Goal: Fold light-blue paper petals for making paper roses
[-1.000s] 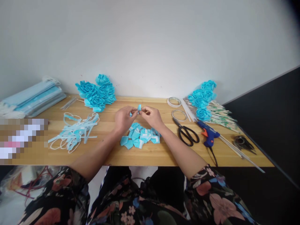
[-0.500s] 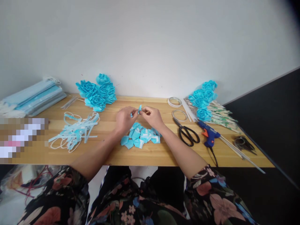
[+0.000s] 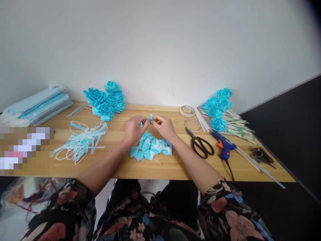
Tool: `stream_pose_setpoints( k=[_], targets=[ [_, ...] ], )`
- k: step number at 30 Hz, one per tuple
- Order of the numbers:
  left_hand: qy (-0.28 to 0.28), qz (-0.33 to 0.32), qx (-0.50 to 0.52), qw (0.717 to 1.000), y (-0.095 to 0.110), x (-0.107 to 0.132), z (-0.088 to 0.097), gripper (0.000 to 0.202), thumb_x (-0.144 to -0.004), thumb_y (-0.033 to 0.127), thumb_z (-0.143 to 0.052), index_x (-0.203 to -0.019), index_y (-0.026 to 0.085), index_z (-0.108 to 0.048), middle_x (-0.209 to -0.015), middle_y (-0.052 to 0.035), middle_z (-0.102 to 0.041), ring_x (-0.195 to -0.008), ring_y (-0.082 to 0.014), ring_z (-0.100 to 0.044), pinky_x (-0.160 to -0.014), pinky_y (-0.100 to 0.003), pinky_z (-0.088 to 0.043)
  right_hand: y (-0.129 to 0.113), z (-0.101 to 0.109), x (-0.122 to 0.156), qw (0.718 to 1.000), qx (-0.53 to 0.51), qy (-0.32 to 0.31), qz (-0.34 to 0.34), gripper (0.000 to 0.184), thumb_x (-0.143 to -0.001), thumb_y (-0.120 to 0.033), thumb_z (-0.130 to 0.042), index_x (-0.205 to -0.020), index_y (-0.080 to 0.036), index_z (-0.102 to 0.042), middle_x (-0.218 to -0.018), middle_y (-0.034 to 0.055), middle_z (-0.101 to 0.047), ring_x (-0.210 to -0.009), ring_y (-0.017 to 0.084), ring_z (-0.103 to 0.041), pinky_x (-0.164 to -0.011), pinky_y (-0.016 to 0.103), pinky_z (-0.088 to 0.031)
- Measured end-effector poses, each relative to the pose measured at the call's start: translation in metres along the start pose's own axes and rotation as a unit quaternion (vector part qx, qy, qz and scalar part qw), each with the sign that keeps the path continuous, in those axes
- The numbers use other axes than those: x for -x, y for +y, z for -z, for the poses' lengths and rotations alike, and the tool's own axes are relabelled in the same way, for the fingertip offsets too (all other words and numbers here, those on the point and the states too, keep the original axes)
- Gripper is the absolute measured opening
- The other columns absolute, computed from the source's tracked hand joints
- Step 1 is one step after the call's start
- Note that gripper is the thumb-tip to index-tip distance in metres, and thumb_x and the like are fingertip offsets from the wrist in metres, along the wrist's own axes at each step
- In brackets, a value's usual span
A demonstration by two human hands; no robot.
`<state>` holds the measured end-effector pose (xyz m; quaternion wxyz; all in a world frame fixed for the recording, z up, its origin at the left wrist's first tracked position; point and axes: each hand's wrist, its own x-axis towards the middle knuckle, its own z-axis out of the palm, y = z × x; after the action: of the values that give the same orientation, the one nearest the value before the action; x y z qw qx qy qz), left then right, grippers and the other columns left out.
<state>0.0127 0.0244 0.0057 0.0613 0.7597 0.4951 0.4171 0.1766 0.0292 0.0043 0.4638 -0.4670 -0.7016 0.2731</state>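
Over the middle of the table, my left hand and my right hand meet at the fingertips. Pinched between them is a small blue folded piece of mask fabric, with its pointed tip sticking up; most of it is hidden by the fingers. A bit of blue shows under my left fingers too, and I cannot tell whether it is the same piece. Just below the hands lies a pile of blue folded petals, some with white strips along their edges.
To the left are cut strips and ear loops and a stack of face masks. Blue fabric roses stand behind, with more roses at right. Black-handled scissors, a tape roll and a blue glue gun lie right.
The view has shifted slightly, so everything on the table sits a little lower. Both hands keep their pinch on the blue piece, with almost no movement.
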Motion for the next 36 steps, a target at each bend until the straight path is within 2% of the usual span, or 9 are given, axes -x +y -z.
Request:
stream_pose_setpoints(
  k=[3, 11, 16, 18, 22, 25, 28, 32, 36],
  targets=[
    [0.004, -0.005, -0.001, 1.000, -0.001, 0.000, -0.001, 0.018, -0.084, 0.028, -0.057, -0.083, 0.019, -0.073, -0.071, -0.0025, -0.068, -0.064, -0.0146, -0.055, -0.064, -0.028, -0.037, 0.001, 0.000, 0.000, 1.000, 0.002, -0.002, 0.002, 0.015, -0.078, -0.031, -0.059, -0.075, -0.019, -0.067, -0.074, 0.0004, -0.069, -0.067, 0.014, -0.060, -0.065, 0.024, -0.046],
    [-0.005, 0.011, -0.003, 1.000, -0.001, -0.001, 0.000, 0.021, -0.083, 0.027, -0.054, -0.073, 0.019, -0.070, -0.068, -0.0030, -0.067, -0.063, -0.0149, -0.054, -0.063, -0.028, -0.036, 0.003, -0.003, 0.000, 1.000, 0.007, -0.012, -0.001, 0.015, -0.079, -0.032, -0.060, -0.076, -0.019, -0.067, -0.074, 0.0005, -0.069, -0.067, 0.014, -0.060, -0.066, 0.025, -0.046],
    [-0.004, 0.056, 0.070, 0.996, -0.001, -0.001, -0.001, 0.020, -0.080, 0.028, -0.054, -0.069, 0.017, -0.067, -0.064, -0.0015, -0.063, -0.060, -0.0137, -0.052, -0.060, -0.027, -0.036, 0.002, -0.002, 0.000, 1.000, 0.006, -0.014, 0.004, 0.016, -0.079, -0.032, -0.060, -0.073, -0.018, -0.065, -0.071, -0.0005, -0.065, -0.064, 0.012, -0.057, -0.063, 0.023, -0.043],
    [-0.011, 0.106, 0.156, 0.982, -0.002, -0.002, -0.002, 0.021, -0.079, 0.030, -0.053, -0.068, 0.017, -0.065, -0.064, -0.0013, -0.063, -0.061, -0.0136, -0.053, -0.060, -0.026, -0.038, 0.000, -0.001, 0.000, 1.000, 0.001, -0.017, 0.004, 0.018, -0.079, -0.033, -0.060, -0.070, -0.018, -0.063, -0.067, -0.0017, -0.061, -0.061, 0.011, -0.053, -0.060, 0.023, -0.040],
    [-0.008, 0.206, 0.314, 0.927, -0.006, -0.007, -0.001, 0.024, -0.075, 0.038, -0.055, -0.078, 0.016, -0.065, -0.072, -0.0018, -0.065, -0.065, -0.0137, -0.055, -0.061, -0.024, -0.042, -0.005, 0.004, 0.000, 0.999, -0.034, -0.034, -0.017, 0.021, -0.079, -0.037, -0.059, -0.071, -0.017, -0.062, -0.065, -0.0028, -0.057, -0.059, 0.010, -0.048, -0.059, 0.022, -0.039],
    [-0.035, 0.250, 0.354, 0.901, -0.010, -0.010, 0.000, 0.032, -0.075, 0.044, -0.056, -0.087, 0.017, -0.066, -0.074, -0.0023, -0.064, -0.066, -0.0139, -0.055, -0.059, -0.024, -0.043, -0.004, 0.006, -0.001, 0.997, -0.058, -0.043, -0.031, 0.022, -0.078, -0.039, -0.059, -0.074, -0.017, -0.062, -0.067, -0.0024, -0.057, -0.062, 0.010, -0.049, -0.060, 0.022, -0.039],
    [-0.086, 0.259, 0.383, 0.882, -0.012, -0.011, 0.000, 0.035, -0.074, 0.050, -0.058, -0.079, 0.017, -0.064, -0.071, -0.0033, -0.062, -0.065, -0.0141, -0.056, -0.059, -0.025, -0.043, 0.001, 0.005, -0.002, 0.996, -0.073, -0.044, -0.034, 0.023, -0.078, -0.040, -0.059, -0.074, -0.017, -0.062, -0.069, -0.0020, -0.059, -0.063, 0.011, -0.050, -0.061, 0.022, -0.040],
    [-0.084, 0.238, 0.406, 0.879, -0.010, -0.011, 0.001, 0.030, -0.065, 0.046, -0.069, -0.066, 0.017, -0.059, -0.060, 0.0002, -0.057, -0.055, -0.0101, -0.048, -0.056, -0.024, -0.040, 0.008, 0.005, -0.003, 0.996, -0.075, -0.041, -0.037, 0.023, -0.078, -0.039, -0.059, -0.072, -0.018, -0.063, -0.067, -0.0022, -0.059, -0.063, 0.011, -0.052, -0.062, 0.023, -0.042],
    [-0.040, 0.248, 0.381, 0.890, -0.007, -0.011, 0.003, 0.028, -0.067, 0.044, -0.068, -0.066, 0.017, -0.060, -0.056, 0.0020, -0.055, -0.053, -0.0093, -0.045, -0.053, -0.023, -0.038, 0.005, 0.008, -0.004, 0.991, -0.114, -0.021, -0.062, 0.028, -0.081, -0.037, -0.053, -0.096, -0.019, -0.068, -0.082, 0.0018, -0.070, -0.074, 0.014, -0.061, -0.067, 0.025, -0.047]
  ],
)
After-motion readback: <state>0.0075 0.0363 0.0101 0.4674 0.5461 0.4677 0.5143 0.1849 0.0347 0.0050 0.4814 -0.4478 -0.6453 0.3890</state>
